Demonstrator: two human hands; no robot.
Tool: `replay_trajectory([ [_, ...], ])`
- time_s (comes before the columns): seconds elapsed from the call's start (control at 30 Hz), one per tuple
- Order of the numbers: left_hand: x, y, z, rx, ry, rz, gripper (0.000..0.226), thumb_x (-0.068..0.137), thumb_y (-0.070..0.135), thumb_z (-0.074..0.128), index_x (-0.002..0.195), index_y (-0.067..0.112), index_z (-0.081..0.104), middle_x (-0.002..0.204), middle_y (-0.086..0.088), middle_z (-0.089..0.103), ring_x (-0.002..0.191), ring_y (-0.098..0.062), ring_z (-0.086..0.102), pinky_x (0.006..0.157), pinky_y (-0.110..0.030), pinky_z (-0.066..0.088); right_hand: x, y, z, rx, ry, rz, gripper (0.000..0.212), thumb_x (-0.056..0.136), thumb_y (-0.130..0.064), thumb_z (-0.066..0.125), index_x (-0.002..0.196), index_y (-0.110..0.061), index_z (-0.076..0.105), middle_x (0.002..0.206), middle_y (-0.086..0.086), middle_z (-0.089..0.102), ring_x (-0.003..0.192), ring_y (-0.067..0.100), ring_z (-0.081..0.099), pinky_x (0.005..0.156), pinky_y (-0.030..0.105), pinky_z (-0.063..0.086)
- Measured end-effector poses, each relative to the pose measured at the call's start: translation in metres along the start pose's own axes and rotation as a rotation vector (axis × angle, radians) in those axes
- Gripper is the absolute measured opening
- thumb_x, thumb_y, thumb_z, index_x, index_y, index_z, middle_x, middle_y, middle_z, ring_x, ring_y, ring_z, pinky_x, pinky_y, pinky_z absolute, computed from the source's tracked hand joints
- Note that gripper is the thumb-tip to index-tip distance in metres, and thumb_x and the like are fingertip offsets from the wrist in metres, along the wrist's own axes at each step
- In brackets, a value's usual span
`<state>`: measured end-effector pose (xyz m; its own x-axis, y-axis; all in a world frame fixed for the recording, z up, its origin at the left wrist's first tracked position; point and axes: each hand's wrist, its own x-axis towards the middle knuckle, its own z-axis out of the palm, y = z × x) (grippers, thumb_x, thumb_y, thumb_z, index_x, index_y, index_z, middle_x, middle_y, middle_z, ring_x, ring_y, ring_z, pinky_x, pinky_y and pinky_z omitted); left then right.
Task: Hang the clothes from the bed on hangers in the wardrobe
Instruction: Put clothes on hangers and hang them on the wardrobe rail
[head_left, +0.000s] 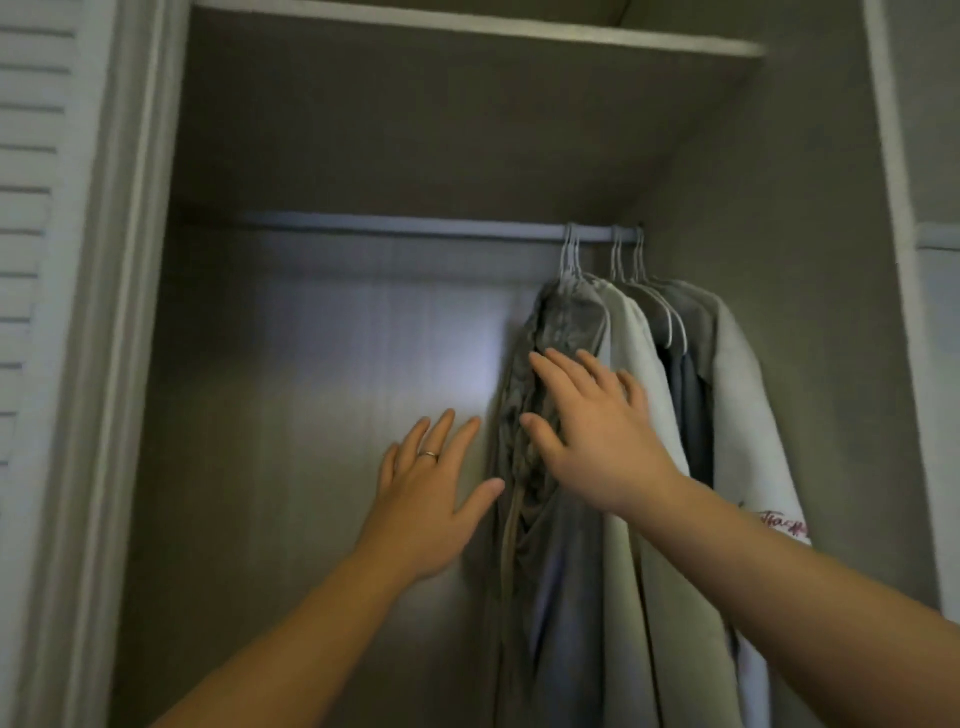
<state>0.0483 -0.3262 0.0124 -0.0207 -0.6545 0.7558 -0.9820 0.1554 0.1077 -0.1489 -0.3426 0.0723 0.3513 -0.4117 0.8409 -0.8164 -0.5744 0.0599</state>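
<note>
Head view, looking up into the wardrobe (810, 364). Two bare forearms reach in from the lower edge. Left hand (431, 483), wearing a ring (428, 455), is raised flat with straight, spread fingers (465, 431) and holds nothing; its thumb lies just beside the left edge of the clothes, and contact cannot be told. Right hand (597, 436) is laid flat, fingers spread, against the hanging clothes, its fingertips on the grey garment (563, 322) and its little-finger side over the pale garment (639, 519). Grey garment: crumpled and gathered in folds, hung at the left of the group, long axis vertical, shoulders up at the hook, hem below the frame. Behind it to the right, packed close, hang the pale garment, a dark garment (688, 415) and a white garment (748, 405) with red script low on its side. All hang on thin white wire hangers (571, 254) bunched at the right end of the rail (405, 227), which runs left to right. Farther back is the grey back panel (311, 364), lit in a pale patch. Above is a shelf (467, 26); at the left, a white louvred door (31, 208).
</note>
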Motion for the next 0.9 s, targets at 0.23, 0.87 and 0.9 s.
replay_trajectory([
  [0.23, 0.086, 0.033, 0.033, -0.162, -0.049, -0.021, 0.07, 0.097, 0.064, 0.035, 0.156, 0.039, 0.008, 0.166, 0.006, 0.005, 0.152, -0.016, 0.0, 0.123, -0.041, 0.007, 0.084, 0.051, -0.015, -0.147, 0.056, 0.042, 0.056, 0.096, -0.045, 0.041, 0.146, -0.024, 0.032, 0.15, -0.001, 0.039, 0.138, 0.025, 0.03, 0.109, 0.049, 0.022],
  [0.87, 0.203, 0.063, 0.085, -0.434, 0.009, 0.171, 0.071, 0.086, 0.077, 0.024, 0.148, 0.042, 0.031, 0.15, 0.007, 0.044, 0.139, -0.024, 0.039, 0.108, -0.052, 0.039, 0.173, 0.076, -0.018, -0.647, -0.037, 0.139, 0.034, 0.094, -0.015, 0.049, 0.127, -0.01, 0.055, 0.131, 0.016, 0.046, 0.121, 0.04, 0.045, 0.098, 0.047, 0.036],
  [0.9, 0.206, 0.062, 0.089, -0.445, 0.014, 0.186, 0.073, 0.085, 0.08, 0.022, 0.147, 0.042, 0.033, 0.149, 0.007, 0.046, 0.137, -0.023, 0.041, 0.106, -0.051, 0.04, 0.175, 0.075, -0.014, -0.671, -0.032, 0.152, 0.035, 0.094, -0.017, 0.049, 0.128, -0.012, 0.055, 0.133, 0.015, 0.044, 0.122, 0.039, 0.045, 0.099, 0.046, 0.036],
])
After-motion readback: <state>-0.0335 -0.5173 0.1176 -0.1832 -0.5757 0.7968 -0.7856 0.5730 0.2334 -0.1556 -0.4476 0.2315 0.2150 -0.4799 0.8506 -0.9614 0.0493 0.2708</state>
